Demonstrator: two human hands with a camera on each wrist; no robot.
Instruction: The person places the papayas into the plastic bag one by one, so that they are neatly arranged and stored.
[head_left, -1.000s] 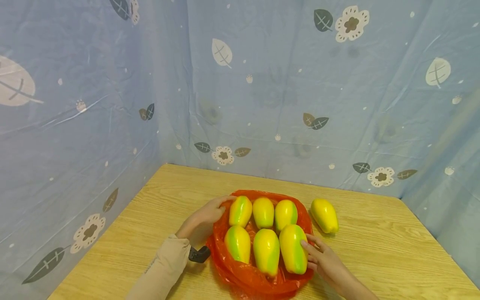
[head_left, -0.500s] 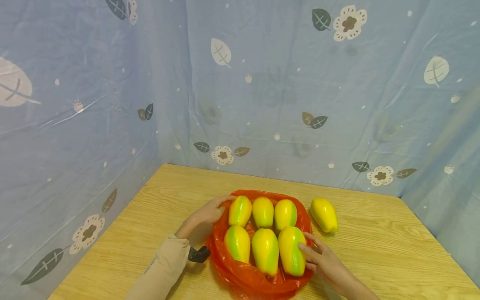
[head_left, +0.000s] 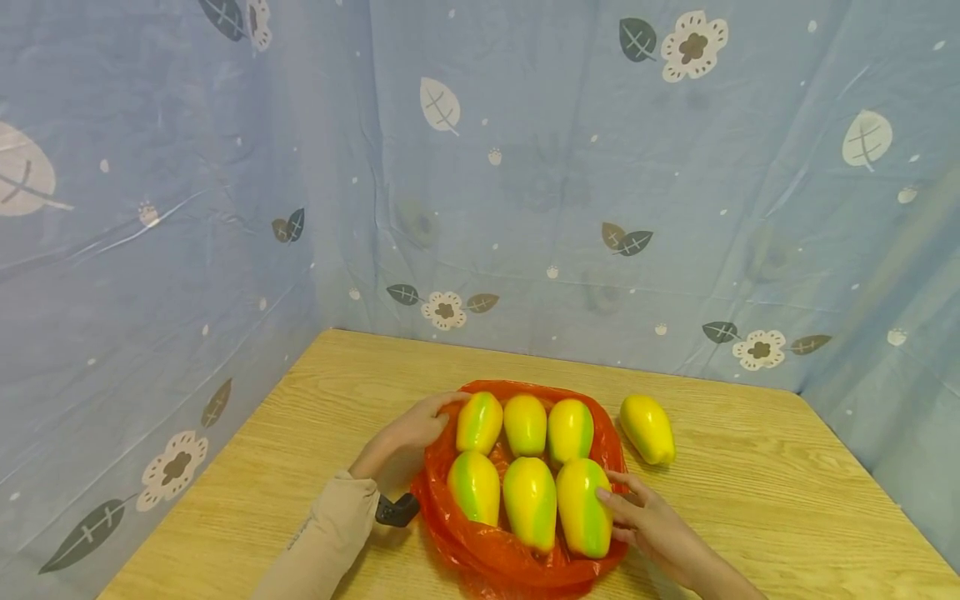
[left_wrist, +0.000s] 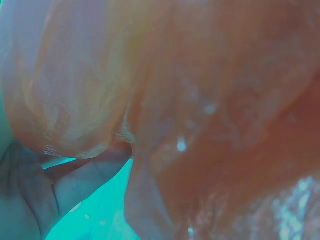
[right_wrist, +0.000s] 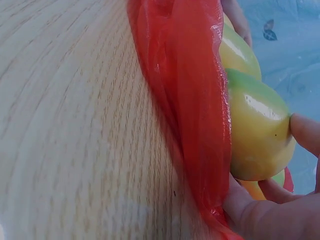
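A red plastic bag (head_left: 517,558) lies spread open on the table (head_left: 750,492), near the front edge and about midway along it; six yellow-green fruits rest on it in two rows of three; the right hand (head_left: 652,525) lies at the bag's right side, its fingers bent round the front-right fruit (head_left: 583,508), thumb tip on its skin and the red film bunched beneath the palm; the left hand (head_left: 408,433) pinches the bag's rim at the far left, just beside the back-left fruit (head_left: 480,422), the film gathered between thumb and fingers in the wrist view; a seventh fruit (head_left: 647,429) lies on bare wood just right of the bag, towards the right edge.
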